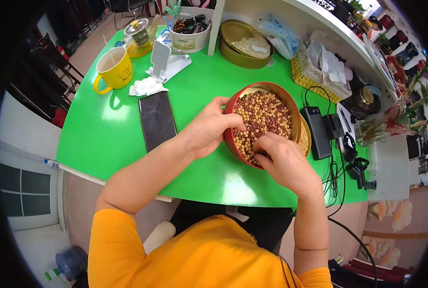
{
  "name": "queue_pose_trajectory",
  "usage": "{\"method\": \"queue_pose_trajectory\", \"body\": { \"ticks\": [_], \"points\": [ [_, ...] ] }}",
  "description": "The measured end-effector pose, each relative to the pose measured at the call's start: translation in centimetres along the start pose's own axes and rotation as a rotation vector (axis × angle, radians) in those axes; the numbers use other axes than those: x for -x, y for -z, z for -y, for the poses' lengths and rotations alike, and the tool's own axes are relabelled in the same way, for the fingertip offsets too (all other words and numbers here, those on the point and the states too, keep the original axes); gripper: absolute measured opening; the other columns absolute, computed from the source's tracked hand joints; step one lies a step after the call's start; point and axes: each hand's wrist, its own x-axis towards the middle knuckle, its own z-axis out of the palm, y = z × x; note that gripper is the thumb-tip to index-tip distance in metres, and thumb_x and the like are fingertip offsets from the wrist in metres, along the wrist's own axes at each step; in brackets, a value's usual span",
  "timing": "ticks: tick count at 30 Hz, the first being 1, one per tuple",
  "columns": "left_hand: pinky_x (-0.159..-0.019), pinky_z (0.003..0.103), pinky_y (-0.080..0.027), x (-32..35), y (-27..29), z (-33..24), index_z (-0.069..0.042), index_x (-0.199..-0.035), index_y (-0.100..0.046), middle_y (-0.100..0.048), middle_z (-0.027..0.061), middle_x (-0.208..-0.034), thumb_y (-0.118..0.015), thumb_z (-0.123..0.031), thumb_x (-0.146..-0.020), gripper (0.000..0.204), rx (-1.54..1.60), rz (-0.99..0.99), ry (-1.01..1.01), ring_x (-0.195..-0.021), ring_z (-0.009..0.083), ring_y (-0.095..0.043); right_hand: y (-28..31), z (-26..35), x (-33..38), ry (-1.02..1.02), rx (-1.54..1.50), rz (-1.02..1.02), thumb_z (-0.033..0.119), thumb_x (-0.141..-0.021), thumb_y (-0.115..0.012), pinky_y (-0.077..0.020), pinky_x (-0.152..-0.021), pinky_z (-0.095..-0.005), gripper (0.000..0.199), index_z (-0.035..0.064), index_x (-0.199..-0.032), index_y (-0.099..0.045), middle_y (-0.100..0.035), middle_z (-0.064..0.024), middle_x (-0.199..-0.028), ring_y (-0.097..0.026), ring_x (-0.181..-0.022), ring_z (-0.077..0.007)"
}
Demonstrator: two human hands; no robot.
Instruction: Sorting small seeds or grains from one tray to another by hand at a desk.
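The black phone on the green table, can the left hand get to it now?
Probably yes: the black phone lies left of the left hand, its screen mostly uncovered, though that hand would likely need to loosen its grip on the red tin.

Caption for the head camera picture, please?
Left hand holds a round red tin while the right hand touches its mixed beans.

Lettering (pixel 188 40) on white basket (pixel 197 44) and yellow mug (pixel 114 70)

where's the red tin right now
In the head view, the red tin is right of centre, between the phone and black power bank, the left hand gripping its left side.
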Motion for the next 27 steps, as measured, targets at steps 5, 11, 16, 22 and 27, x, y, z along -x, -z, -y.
{"method": "queue_pose_trajectory", "body": {
  "ticks": [5,11,16,22,27],
  "points": [
    [-0.090,0.035,-0.048,0.1,0.2,0.1,0.004,-0.126,-0.031,-0.051,0.0171,-0.114,-0.063,0.006,-0.069,0.065,0.000,0.012,-0.002,-0.104,0.0228,-0.056,-0.4,0.4,-0.1,0.011,0.008,-0.005,0.007,-0.077,-0.064,-0.0481,-0.070,-0.0418,0.011,0.0005,-0.085,-0.058,-0.060,-0.0136,-0.082,-0.060,-0.080,-0.0335],
    [-0.091,0.035,-0.048,0.3,0.1,0.3,0.005,-0.126,-0.031,-0.051,0.0177,-0.114,-0.062,0.007,-0.069,0.065,0.010,0.009,0.007,-0.105,0.0231,-0.055,-0.8,0.2,0.1,0.012,0.030,0.011,0.007,-0.077,-0.064,-0.0481,-0.070,-0.0421,0.010,0.0003,-0.084,-0.059,-0.060,-0.0139,-0.081,-0.061,-0.079,-0.0332],
    [-0.091,0.035,-0.048,0.0,0.1,0.2,0.005,-0.125,-0.031,-0.051,0.0180,-0.114,-0.062,0.007,-0.070,0.064,0.010,0.010,0.015,-0.106,0.0237,-0.055,-1.0,-0.3,0.1,0.027,-0.010,-0.032,0.005,-0.078,-0.063,-0.0487,-0.069,-0.0406,0.009,-0.0004,-0.085,-0.060,-0.061,-0.0142,-0.080,-0.061,-0.077,-0.0323],
    [-0.091,0.036,-0.049,-0.1,0.0,0.3,0.005,-0.125,-0.031,-0.051,0.0183,-0.115,-0.062,0.007,-0.070,0.063,0.020,0.018,0.021,-0.105,0.0245,-0.056,-0.5,-1.2,0.6,-0.137,-0.421,-0.152,0.000,-0.083,-0.062,-0.0480,-0.057,-0.0276,0.005,-0.0014,-0.087,-0.060,-0.064,-0.0048,-0.076,-0.062,-0.065,-0.0137],
    [-0.090,0.037,-0.049,0.0,0.3,-0.3,0.005,-0.125,-0.031,-0.051,0.0184,-0.115,-0.061,0.007,-0.071,0.062,0.028,0.000,0.018,-0.105,0.0249,-0.056,1.4,-3.7,1.8,-0.286,-0.923,-0.368,0.000,-0.085,-0.064,-0.0448,-0.055,-0.0204,0.004,-0.0007,-0.088,-0.061,-0.062,0.0002,-0.076,-0.057,-0.064,-0.0052]
  ]
}}
